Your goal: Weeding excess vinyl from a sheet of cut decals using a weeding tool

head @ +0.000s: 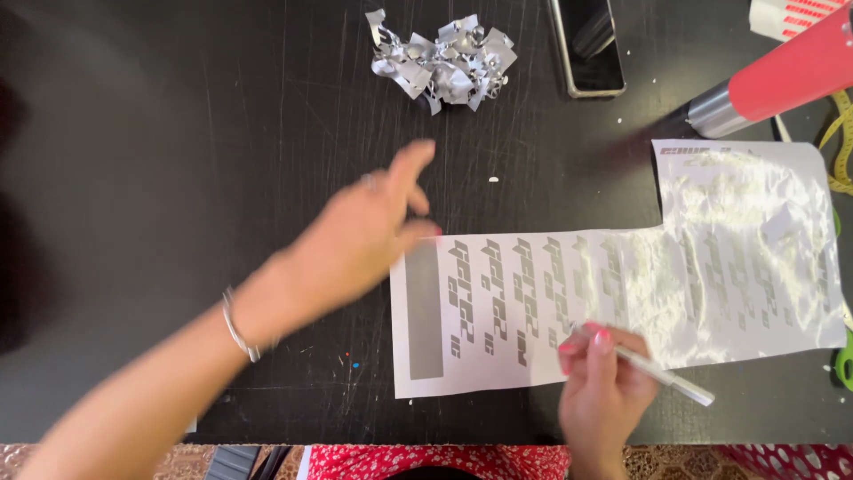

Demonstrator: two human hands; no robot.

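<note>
Gripping a white tool (666, 378) in my right hand (602, 391), I am working its tip on the sheet (498, 302); my left hand (364, 236), fingers loose and empty, is hovering beside the sheet's left edge on the dark surface (178, 178).

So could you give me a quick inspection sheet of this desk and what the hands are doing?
Surface: black table, scratched, with small white specks.
Job's things: white sheet of grey cut shapes, a shiny film over its right part; thin white tool.
Clutter: crumpled silver scraps, phone, red roll, yellow tape measure.
Hands: left hand blurred, open, above the sheet's left edge; right hand grips the tool on the sheet.
Cables: nothing seen.
Surroundings: red patterned fabric at the near edge.
</note>
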